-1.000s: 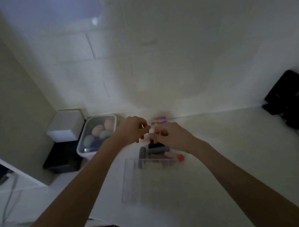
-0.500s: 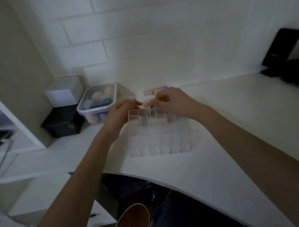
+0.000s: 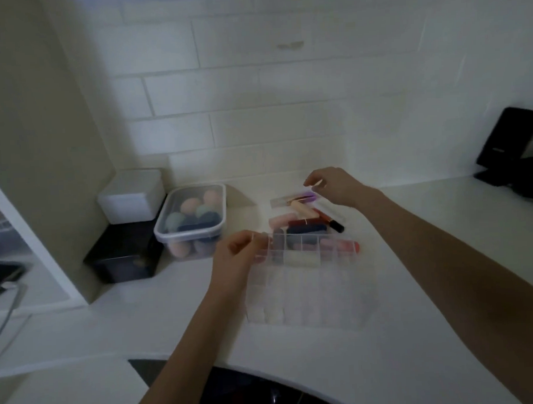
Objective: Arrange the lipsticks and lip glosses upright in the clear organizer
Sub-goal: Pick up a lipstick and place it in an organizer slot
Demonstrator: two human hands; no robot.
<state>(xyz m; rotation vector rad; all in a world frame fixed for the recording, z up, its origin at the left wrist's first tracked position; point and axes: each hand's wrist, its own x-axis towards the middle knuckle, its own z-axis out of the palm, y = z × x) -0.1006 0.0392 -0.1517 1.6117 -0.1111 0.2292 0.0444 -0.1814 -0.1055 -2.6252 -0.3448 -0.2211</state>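
My left hand (image 3: 235, 258) pinches the clear organizer's (image 3: 308, 279) far-left rim; my right hand (image 3: 334, 185), fingers loosely apart and empty, hovers nearer the purple-capped lip gloss (image 3: 292, 198) lying left-right.

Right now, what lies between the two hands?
In the head view, lipsticks lying in a pile on the counter, between the left hand and right hand.

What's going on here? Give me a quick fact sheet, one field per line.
Surface: white counter against a tiled wall
Organizer: clear organizer, gridded, its cells look empty
Lipsticks: pile of tubes lying flat behind the organizer, none upright
Left hand: left hand at the organizer's back-left corner
Right hand: right hand above the pile, fingers apart, holding nothing
Nearby: lidded tub of sponges, white box on a black box
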